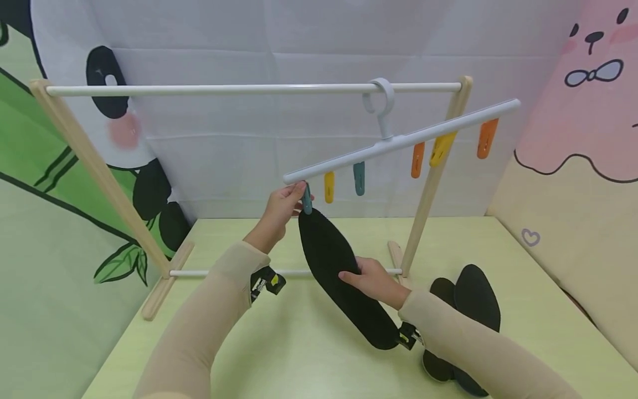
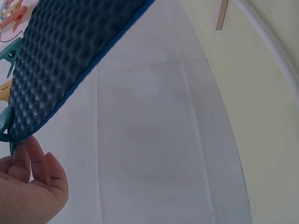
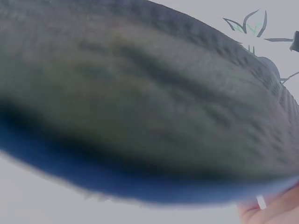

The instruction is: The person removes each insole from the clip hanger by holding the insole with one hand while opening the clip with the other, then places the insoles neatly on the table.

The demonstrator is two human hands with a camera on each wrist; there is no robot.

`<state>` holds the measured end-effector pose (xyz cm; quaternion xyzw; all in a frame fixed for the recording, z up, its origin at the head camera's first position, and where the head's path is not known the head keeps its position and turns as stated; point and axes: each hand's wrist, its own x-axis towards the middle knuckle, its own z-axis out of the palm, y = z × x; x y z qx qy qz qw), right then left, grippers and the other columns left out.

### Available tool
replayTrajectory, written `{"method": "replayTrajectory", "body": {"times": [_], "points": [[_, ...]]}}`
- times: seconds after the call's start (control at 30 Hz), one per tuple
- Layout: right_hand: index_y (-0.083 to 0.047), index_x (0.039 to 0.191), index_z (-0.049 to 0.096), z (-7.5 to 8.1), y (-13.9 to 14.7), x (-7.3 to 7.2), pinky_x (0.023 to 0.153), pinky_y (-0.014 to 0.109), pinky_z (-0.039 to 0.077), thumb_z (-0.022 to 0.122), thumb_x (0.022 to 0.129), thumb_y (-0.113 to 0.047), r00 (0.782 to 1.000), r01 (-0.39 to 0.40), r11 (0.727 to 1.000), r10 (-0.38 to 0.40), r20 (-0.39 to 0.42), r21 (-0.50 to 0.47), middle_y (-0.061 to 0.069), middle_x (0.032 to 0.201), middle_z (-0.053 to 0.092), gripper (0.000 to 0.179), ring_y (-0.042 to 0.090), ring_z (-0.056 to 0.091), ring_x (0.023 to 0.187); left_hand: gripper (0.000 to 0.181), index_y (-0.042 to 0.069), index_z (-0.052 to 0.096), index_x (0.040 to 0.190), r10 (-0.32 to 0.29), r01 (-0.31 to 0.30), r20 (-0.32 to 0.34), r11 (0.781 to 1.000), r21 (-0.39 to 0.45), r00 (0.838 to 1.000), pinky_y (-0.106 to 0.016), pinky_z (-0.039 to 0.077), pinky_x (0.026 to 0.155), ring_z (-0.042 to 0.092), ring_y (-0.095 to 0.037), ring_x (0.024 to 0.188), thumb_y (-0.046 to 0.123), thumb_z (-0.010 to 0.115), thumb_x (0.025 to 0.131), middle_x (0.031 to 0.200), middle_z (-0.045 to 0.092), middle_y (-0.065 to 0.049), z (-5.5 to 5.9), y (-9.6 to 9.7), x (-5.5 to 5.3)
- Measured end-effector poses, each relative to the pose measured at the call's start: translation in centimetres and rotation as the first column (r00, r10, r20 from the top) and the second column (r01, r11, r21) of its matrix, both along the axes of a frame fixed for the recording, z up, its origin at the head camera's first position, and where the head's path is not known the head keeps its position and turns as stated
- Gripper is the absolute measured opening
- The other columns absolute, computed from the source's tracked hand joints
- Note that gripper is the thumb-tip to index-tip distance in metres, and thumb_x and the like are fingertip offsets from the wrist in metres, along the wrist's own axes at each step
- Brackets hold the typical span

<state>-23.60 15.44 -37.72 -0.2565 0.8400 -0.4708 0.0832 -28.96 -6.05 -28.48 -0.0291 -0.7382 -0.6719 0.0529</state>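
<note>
A black shoe insole (image 1: pixel 326 249) hangs at a slant, its upper tip at a teal clip (image 1: pixel 307 198) on the low left end of the white hanger (image 1: pixel 344 160). My left hand (image 1: pixel 279 213) pinches that clip between thumb and fingers. Lower down, my right hand (image 1: pixel 374 280) grips the insole by its right edge, thumb on the face toward me. The left wrist view shows the insole's dimpled underside (image 2: pixel 70 56) above the left hand (image 2: pixel 35 184). In the right wrist view the insole (image 3: pixel 140 107) is blurred and covers most of the picture.
The hanger tilts from its hook (image 1: pixel 382 91) on the white rail (image 1: pixel 199 90) of a wooden rack. Several orange, yellow and teal clips, such as an orange clip (image 1: pixel 487 138), hang along it. More black insoles (image 1: pixel 476 293) lie on the table at right, partly behind my sleeve.
</note>
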Motion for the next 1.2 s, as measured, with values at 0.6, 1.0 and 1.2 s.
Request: {"method": "replayTrajectory", "body": {"times": [0.6,1.0,1.2], "points": [[0.009,0.117,0.059,-0.35,-0.19,-0.36,0.083,0.042,0.052,0.059,0.095,-0.013,1.0,-0.005,1.0,0.005,0.001,-0.03,0.023,0.114,0.064,0.031,0.033,0.065,0.101,0.038,-0.006,0.064,0.107,0.054,-0.054,0.01,0.999,-0.007,0.999,-0.028,0.039,0.069,0.052,-0.009,0.066,0.03,0.05,0.101,0.079,0.066,0.008,0.44,0.19,0.32],[0.009,0.117,0.059,-0.31,-0.28,-0.3,0.084,0.042,0.052,0.059,0.094,-0.012,0.999,-0.011,1.0,0.01,-0.031,-0.01,0.024,0.114,0.064,0.031,0.034,0.065,0.1,0.041,-0.007,0.064,0.112,0.081,-0.081,0.025,0.997,-0.008,0.996,-0.026,0.037,0.066,0.048,-0.011,0.066,0.03,0.05,0.101,0.077,0.063,0.008,0.62,0.39,0.56],[0.009,0.116,0.059,-0.12,-0.29,-0.26,0.084,0.043,0.052,0.058,0.095,-0.012,1.0,-0.014,1.0,0.014,-0.016,-0.011,0.024,0.113,0.064,0.03,0.034,0.065,0.1,0.039,-0.006,0.065,0.107,0.087,-0.087,0.027,0.996,0.0,0.996,-0.025,0.036,0.065,0.048,-0.012,0.065,0.03,0.051,0.101,0.077,0.063,0.008,0.74,0.43,0.57]]}}
